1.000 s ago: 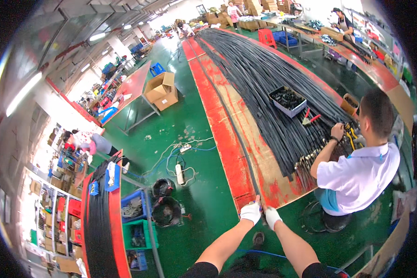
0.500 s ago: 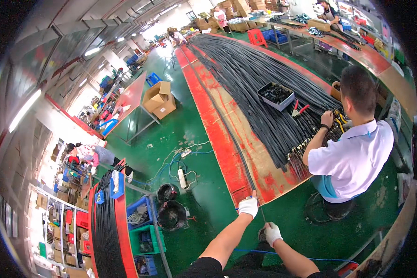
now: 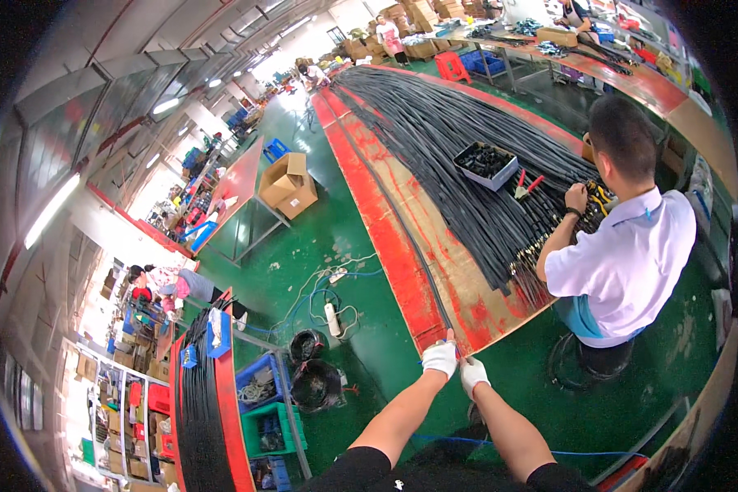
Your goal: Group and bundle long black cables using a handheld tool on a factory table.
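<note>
My left hand [image 3: 440,359], in a white glove, is closed around the near end of a long black cable [image 3: 436,303] at the front edge of the red-and-tan table [image 3: 385,266]. That cable runs away from me along the table's left side. My right hand [image 3: 473,375], also gloved, is closed beside the left one, just off the table edge. Its fingertips almost touch the left glove, and what they pinch is hidden. To the right, a large spread of black cables [image 3: 435,152] covers the table, with bared, brass-coloured ends towards me.
A person in a white shirt [image 3: 619,254] works at the cable ends on the right. On the cables rest a box of black parts [image 3: 494,185] and red-handled pliers [image 3: 530,188]. Black buckets [image 3: 316,385], a power strip [image 3: 332,320] and a cardboard box [image 3: 291,193] are on the floor at left.
My right hand has moved up and in, from below the table edge with a thin dark strand stretched between my hands, to beside my left hand. The left stays on the cable.
</note>
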Demonstrator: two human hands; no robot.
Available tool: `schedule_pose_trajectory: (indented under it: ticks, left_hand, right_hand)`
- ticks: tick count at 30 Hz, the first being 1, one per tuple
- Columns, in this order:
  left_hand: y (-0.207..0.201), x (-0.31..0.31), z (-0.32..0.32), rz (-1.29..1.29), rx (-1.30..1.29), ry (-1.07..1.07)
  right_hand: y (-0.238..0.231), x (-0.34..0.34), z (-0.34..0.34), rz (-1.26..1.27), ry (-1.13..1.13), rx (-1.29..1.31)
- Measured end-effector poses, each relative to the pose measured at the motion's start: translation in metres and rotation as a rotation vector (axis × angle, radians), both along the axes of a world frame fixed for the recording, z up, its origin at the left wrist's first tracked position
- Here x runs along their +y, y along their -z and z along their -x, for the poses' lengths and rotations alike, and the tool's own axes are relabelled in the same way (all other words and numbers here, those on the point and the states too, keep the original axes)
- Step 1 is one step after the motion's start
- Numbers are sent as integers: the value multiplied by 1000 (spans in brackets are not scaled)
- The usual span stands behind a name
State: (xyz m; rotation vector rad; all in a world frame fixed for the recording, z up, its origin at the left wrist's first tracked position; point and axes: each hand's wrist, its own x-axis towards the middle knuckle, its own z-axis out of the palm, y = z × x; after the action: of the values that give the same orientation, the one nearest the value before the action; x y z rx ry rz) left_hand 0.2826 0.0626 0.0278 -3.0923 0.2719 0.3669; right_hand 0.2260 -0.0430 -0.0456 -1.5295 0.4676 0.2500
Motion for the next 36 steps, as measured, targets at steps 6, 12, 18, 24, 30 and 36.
schedule_pose_trajectory:
  ticks: [6, 12, 18, 24, 30, 36]
  left_hand:
    - [-4, 9, 14, -13, 7, 23]
    - [2, 0, 30, 32, 29, 7]
    - [3, -4, 31, 105, 29, -18]
    - [6, 10, 25, 141, 32, -51]
    - [3, 18, 11, 110, 38, -74]
    - [-4, 17, 4, 141, 88, -85]
  right_hand:
    - [-18, -14, 61, 41, -99, 132]
    - [-25, -36, 80, -218, -67, 268]
    - [-7, -45, 52, -345, -69, 355]
    - [-10, -25, 36, -323, -69, 339]
    - [-20, -11, 19, -331, -90, 373]
    - [-13, -13, 11, -351, -81, 371]
